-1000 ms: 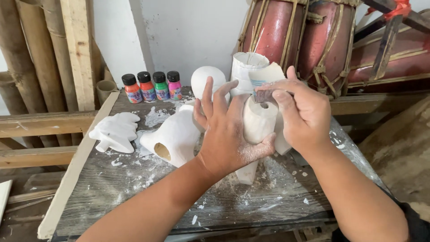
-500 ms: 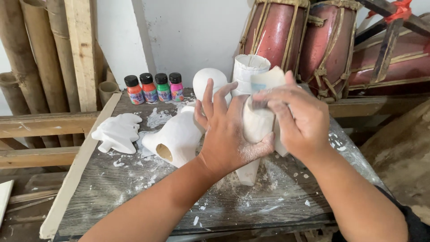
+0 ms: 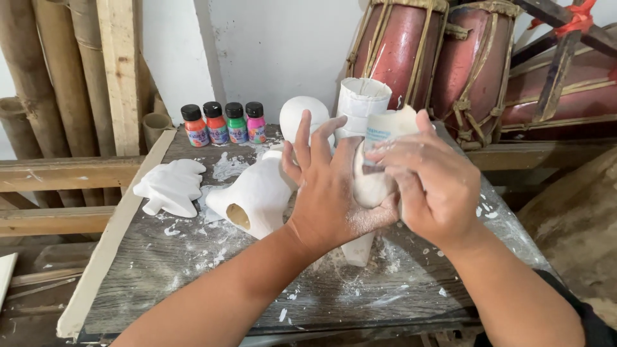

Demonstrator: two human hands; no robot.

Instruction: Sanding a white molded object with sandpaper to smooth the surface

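My left hand [image 3: 334, 186] cups a white plaster figure [image 3: 369, 186] from the left, fingers spread, palm against it. The figure's narrow base [image 3: 357, 249] rests on the dusty wooden table [image 3: 193, 270]. My right hand [image 3: 430, 183] presses a folded piece of sandpaper [image 3: 389, 128] against the figure's upper right side. Most of the figure is hidden by both hands.
A hollow white plaster piece [image 3: 254, 196] lies on its side left of my hands, and a leaf-shaped one [image 3: 170, 186] further left. Several small paint bottles [image 3: 223, 122] stand at the back beside a white rounded form [image 3: 302, 115] and a white cylinder [image 3: 361, 103]. Red drums [image 3: 437, 64] stand behind; bamboo poles [image 3: 38, 83] at left.
My right hand has slid slightly down and over the figure with the sandpaper. The left hand keeps its hold; the view has shifted a little.
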